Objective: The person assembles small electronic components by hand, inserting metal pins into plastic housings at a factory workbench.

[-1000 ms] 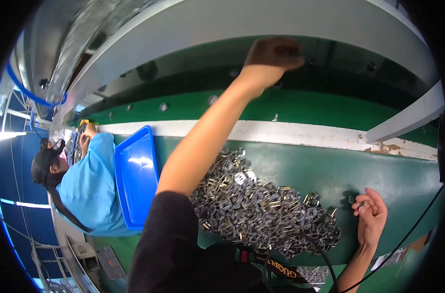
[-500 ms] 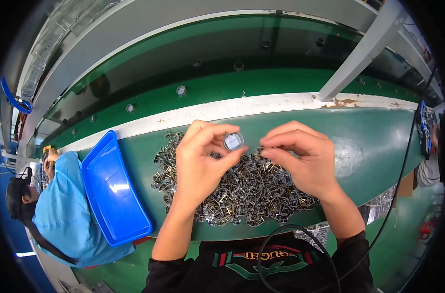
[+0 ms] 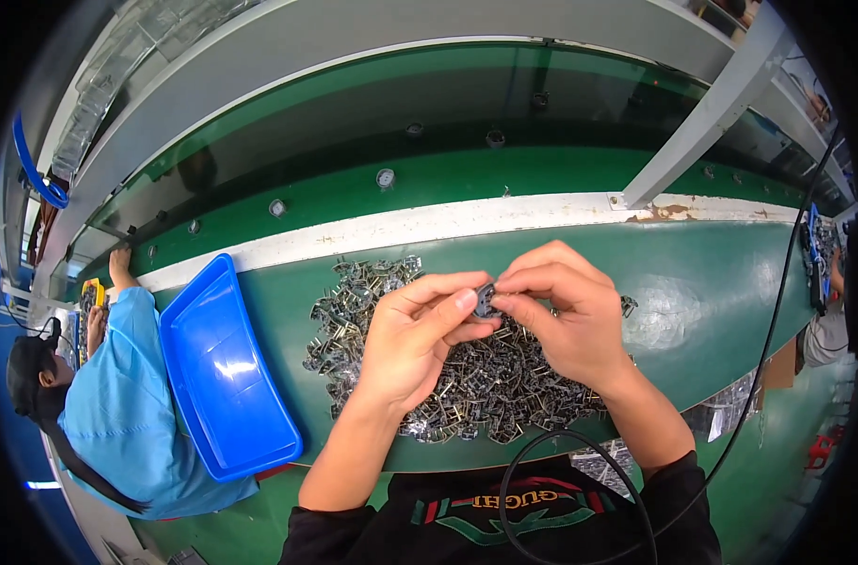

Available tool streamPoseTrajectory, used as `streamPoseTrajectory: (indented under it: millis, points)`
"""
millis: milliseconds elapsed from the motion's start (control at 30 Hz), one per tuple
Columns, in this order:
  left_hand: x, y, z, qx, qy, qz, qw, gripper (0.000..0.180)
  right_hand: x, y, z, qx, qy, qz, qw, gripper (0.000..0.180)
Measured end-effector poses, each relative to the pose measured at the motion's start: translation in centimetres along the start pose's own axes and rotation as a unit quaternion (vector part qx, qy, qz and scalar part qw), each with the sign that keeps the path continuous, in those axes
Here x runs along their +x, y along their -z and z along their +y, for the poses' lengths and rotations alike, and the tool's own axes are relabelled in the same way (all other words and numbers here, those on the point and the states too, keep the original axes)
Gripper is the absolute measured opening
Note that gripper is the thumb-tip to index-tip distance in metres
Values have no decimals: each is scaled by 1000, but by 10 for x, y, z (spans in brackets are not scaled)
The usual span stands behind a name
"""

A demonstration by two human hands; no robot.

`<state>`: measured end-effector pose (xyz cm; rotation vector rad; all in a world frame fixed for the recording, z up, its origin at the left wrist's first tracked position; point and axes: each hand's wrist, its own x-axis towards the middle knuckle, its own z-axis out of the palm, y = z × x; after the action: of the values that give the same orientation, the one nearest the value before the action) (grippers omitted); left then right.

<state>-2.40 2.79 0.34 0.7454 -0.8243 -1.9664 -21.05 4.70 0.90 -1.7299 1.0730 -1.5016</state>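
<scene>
My left hand (image 3: 410,339) pinches a small round dark-rimmed part (image 3: 484,300) between thumb and fingers, turned so that its pale face is out of sight. Close against it, my right hand (image 3: 577,315) has thumb and forefinger pressed together at the part's right side. A small metal part in those fingertips is mostly hidden. Both hands are held above a wide heap of small dark and brassy metal parts (image 3: 490,391) with thin prongs, spread over the green worktable (image 3: 674,377).
A blue plastic tray (image 3: 226,367) lies left of the heap. Beyond the white ledge (image 3: 429,217), round parts (image 3: 385,178) sit spaced along a green belt. A slanted post (image 3: 707,113) stands at right; a black cable (image 3: 777,330) hangs there. A co-worker in blue (image 3: 123,405) sits at left.
My hands have come together, and the round part has been turned, hiding its pale face. The co-worker's arm at left now reaches toward the belt. The view has shifted slightly.
</scene>
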Motion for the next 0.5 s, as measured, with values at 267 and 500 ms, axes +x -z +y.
streamPoseTrajectory:
  millis: [267,500]
  points:
    - [-2,-4,2,-58,-18,-55,997,36,4,5,-7,21,-46,39,998,14]
    - [3,-4,-16,-9,-137,-5,990,42,6,-2,-17,-114,35,70,990,13]
